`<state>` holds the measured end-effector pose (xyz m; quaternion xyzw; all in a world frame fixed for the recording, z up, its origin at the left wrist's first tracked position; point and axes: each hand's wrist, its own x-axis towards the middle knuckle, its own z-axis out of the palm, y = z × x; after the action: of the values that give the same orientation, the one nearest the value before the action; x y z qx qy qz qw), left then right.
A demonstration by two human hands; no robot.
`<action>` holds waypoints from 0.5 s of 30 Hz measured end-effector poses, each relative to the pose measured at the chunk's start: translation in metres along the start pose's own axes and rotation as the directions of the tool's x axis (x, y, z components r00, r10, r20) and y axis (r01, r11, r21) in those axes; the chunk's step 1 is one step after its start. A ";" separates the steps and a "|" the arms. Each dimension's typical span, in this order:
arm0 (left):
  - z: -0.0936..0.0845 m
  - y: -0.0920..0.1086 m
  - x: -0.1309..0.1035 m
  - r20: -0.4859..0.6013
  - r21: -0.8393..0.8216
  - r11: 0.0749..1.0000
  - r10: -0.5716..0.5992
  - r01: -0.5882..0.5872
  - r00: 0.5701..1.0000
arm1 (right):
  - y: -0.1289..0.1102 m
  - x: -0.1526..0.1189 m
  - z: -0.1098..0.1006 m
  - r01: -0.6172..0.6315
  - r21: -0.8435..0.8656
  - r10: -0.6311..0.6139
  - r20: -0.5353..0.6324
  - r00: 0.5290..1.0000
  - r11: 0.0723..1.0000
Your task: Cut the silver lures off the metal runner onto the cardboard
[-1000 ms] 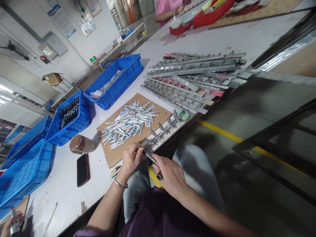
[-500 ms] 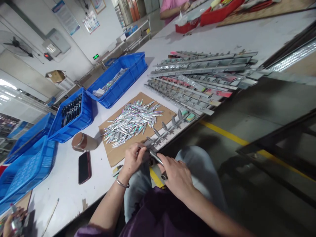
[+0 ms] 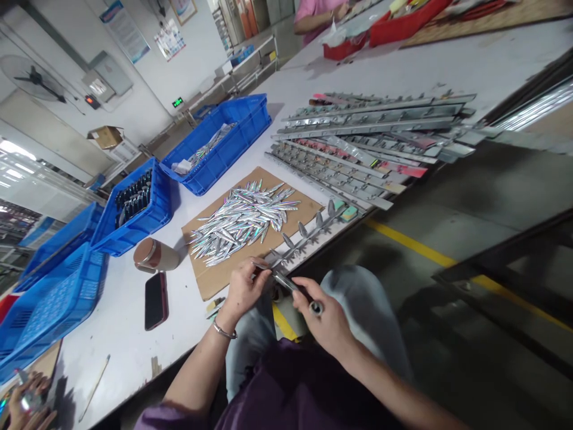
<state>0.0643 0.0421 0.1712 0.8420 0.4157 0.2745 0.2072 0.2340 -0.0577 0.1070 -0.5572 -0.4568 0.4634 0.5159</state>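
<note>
My left hand (image 3: 244, 288) pinches a small shiny lure piece (image 3: 261, 266) at the table's near edge. My right hand (image 3: 326, 319) grips a dark pen-like tool (image 3: 299, 289) whose tip meets that piece. Just beyond my hands lies a metal rack strip (image 3: 307, 233) with several lure bodies clipped upright on it. A heap of holographic silver lures (image 3: 244, 223) rests on a cardboard sheet (image 3: 210, 279) right behind my left hand.
Stacked metal rack strips (image 3: 362, 140) lie at the right. Blue crates (image 3: 219, 149) (image 3: 134, 206) (image 3: 49, 298) line the left, with a brown cup (image 3: 154, 257) and phone (image 3: 156, 300) near them. A co-worker's hand (image 3: 24, 406) shows bottom left; a person in pink (image 3: 316, 12) sits at the far end by red trays (image 3: 394, 24).
My right hand has shifted right and turned, so the tool's rear end now points at the camera. The left hand stays on the piece. The view has tilted slightly.
</note>
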 end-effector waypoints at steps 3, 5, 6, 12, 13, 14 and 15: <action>0.001 -0.001 0.000 -0.001 -0.005 1.000 -0.020 0.020 1.000 | -0.017 -0.004 -0.006 0.296 -0.685 -0.304 0.113 0.946 0.665; 0.001 -0.002 0.000 0.003 -0.024 0.999 -0.028 0.028 1.000 | -0.023 -0.004 -0.003 0.337 -0.796 -0.311 0.197 0.930 0.502; 0.001 -0.002 -0.001 0.007 -0.034 0.999 -0.032 0.033 0.999 | -0.023 -0.004 -0.001 0.330 -0.785 -0.286 0.202 0.937 0.524; 0.003 -0.003 -0.002 0.031 -0.032 0.998 -0.050 0.051 0.998 | 0.006 0.009 0.006 -0.268 0.340 0.184 0.259 0.948 0.901; 0.003 -0.003 -0.002 0.031 -0.027 0.999 -0.046 0.047 0.998 | 0.013 0.012 0.006 -0.391 0.532 0.227 0.349 0.909 0.751; 0.004 -0.001 -0.003 0.027 -0.023 0.999 -0.041 0.042 0.999 | 0.019 0.014 0.006 -0.490 0.648 0.241 0.439 0.866 0.583; 0.004 0.000 -0.004 0.022 -0.021 0.999 -0.037 0.037 0.999 | 0.024 0.016 0.006 -0.567 0.701 0.235 0.519 0.822 0.432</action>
<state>0.0651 0.0381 0.1669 0.8348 0.4260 0.2660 0.2255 0.2312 -0.0424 0.0818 -0.2463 -0.1136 0.8227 0.4995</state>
